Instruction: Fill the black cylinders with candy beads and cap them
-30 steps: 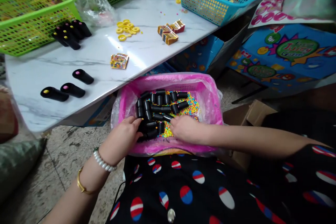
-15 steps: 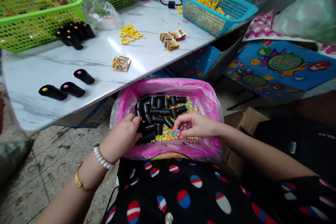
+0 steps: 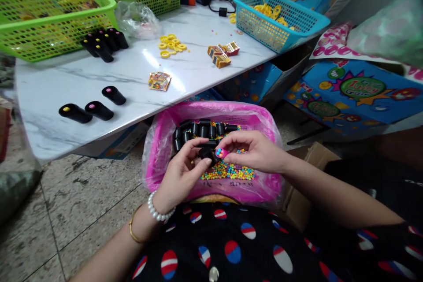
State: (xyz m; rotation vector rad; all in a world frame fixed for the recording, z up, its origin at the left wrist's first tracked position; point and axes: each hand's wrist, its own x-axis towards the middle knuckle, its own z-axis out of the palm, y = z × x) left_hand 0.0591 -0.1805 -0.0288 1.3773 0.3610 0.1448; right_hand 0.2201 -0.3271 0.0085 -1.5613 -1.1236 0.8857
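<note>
A pink basket (image 3: 155, 150) lined with clear plastic sits at my lap, holding several black tubes (image 3: 204, 131) and many small coloured balls (image 3: 243, 172). Over it, my left hand (image 3: 185, 167) grips a black tube (image 3: 206, 155) between thumb and fingers. My right hand (image 3: 254, 152) pinches a small pink cup (image 3: 221, 153) with blue and other coloured balls in its mouth. The cup is just right of the held tube, with a narrow gap between them.
On the white table (image 3: 132, 70) lie black tubes (image 3: 75, 113), yellow rings (image 3: 170, 44) and small printed packets (image 3: 159, 81). Green baskets (image 3: 59, 22) and a blue basket (image 3: 280, 22) stand behind. Printed blue boxes (image 3: 357, 88) are at the right.
My left hand has risen from the tubes in the basket with one black tube. My right hand has lifted the pink cup slightly, and the hands are closer together. The view has shifted a little.
</note>
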